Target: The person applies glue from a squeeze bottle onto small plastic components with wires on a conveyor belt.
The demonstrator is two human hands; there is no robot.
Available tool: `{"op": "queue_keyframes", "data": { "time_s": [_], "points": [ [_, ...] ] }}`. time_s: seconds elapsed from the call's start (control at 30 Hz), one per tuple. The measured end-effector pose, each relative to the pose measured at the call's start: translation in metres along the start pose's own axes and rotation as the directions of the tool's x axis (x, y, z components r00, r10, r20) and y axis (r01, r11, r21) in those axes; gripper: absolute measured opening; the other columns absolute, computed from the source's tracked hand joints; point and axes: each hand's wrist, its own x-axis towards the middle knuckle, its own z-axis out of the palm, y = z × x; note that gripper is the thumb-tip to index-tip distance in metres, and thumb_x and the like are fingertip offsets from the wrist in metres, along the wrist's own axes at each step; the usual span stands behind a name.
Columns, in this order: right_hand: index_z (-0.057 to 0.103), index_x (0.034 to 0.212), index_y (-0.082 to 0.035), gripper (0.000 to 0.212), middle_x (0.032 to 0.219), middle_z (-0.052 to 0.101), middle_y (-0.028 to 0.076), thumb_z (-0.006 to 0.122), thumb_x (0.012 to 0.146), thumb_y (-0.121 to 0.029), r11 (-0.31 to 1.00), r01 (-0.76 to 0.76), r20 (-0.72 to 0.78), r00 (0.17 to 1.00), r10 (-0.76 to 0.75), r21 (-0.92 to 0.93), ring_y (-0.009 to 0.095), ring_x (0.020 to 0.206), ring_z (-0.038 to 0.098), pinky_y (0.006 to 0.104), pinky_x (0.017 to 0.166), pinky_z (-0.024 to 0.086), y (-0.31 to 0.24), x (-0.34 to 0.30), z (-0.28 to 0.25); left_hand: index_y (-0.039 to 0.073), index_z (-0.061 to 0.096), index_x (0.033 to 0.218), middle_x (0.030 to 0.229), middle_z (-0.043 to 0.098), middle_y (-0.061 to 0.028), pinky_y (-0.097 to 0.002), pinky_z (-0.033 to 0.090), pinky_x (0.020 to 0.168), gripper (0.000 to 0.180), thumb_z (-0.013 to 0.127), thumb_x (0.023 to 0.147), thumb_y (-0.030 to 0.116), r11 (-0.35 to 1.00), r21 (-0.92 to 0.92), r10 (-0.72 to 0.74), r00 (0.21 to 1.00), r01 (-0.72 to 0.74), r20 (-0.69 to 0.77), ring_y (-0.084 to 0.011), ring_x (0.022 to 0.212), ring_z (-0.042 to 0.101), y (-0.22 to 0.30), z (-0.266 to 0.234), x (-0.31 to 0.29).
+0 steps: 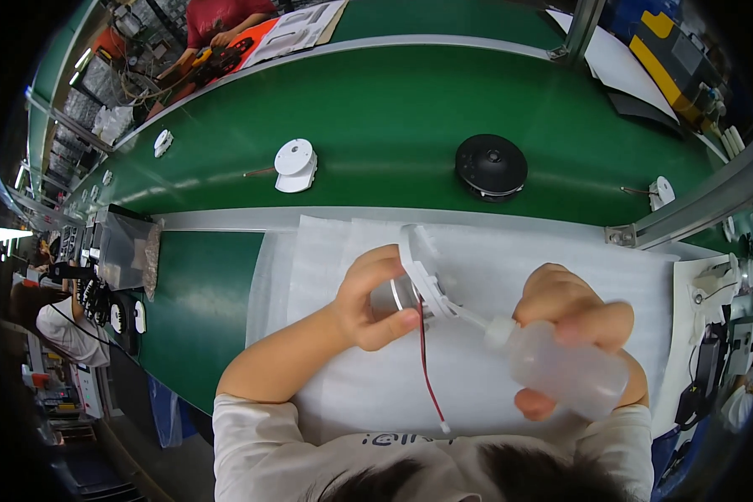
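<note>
The left hand [375, 299] grips a small silver metal motor with a white plastic plate [418, 280]; its red and black wires [427, 368] hang down. The right hand [573, 322] squeezes a see-through soft plastic bottle [560, 364], its nozzle touching the plate. Both hover over white foam sheet [510, 251]. Beyond, on the green belt [393, 109], sit a round black disc [491, 166] and a white plastic part [295, 164]. Fingers hide most of the motor.

Short white sleeves [251, 418]; white shirt, possibly printed; bare forearms.
</note>
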Motion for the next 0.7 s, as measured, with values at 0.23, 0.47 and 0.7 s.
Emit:
{"op": "queue_keyframes", "data": {
  "time_s": [0.23,0.47,0.7],
  "points": [
    [0.050,0.089,-0.010,0.045,0.075,0.055,0.008,0.077,0.057,-0.024,0.912,0.116,-0.012,0.991,-0.131,-0.393,0.016,0.051,0.049,0.0247,0.044,0.034,-0.003,0.001,0.011,-0.002,0.038,0.114,0.084,0.054,-0.0188,-0.0327,0.042,0.053,0.052,0.057,0.066,0.002,1.000,0.027,-0.006,0.999,0.004,0.050,-0.0228,0.063,0.051,0.008,0.010,0.001],
    [0.050,0.084,-0.009,0.040,0.074,0.055,0.009,0.076,0.058,-0.026,0.880,0.139,-0.010,0.987,-0.161,-0.455,0.016,0.051,0.050,0.0232,0.042,0.034,0.001,0.000,0.014,-0.002,0.037,0.115,0.088,0.053,-0.0194,-0.0326,0.043,0.056,0.055,0.059,0.065,0.003,0.998,0.043,0.041,0.999,-0.041,0.010,-0.0237,0.067,0.051,0.002,0.011,-0.003],
    [0.051,0.084,-0.008,0.039,0.073,0.055,0.011,0.075,0.057,-0.024,0.865,0.181,0.002,0.979,-0.203,-0.467,0.016,0.050,0.050,0.0235,0.041,0.034,0.005,-0.001,0.015,-0.003,0.037,0.115,0.100,0.049,-0.0217,-0.0335,0.045,0.063,0.057,0.062,0.064,0.003,0.994,0.108,0.023,1.000,-0.023,0.005,-0.0259,0.079,0.053,0.004,0.009,-0.008]
  ]
}}
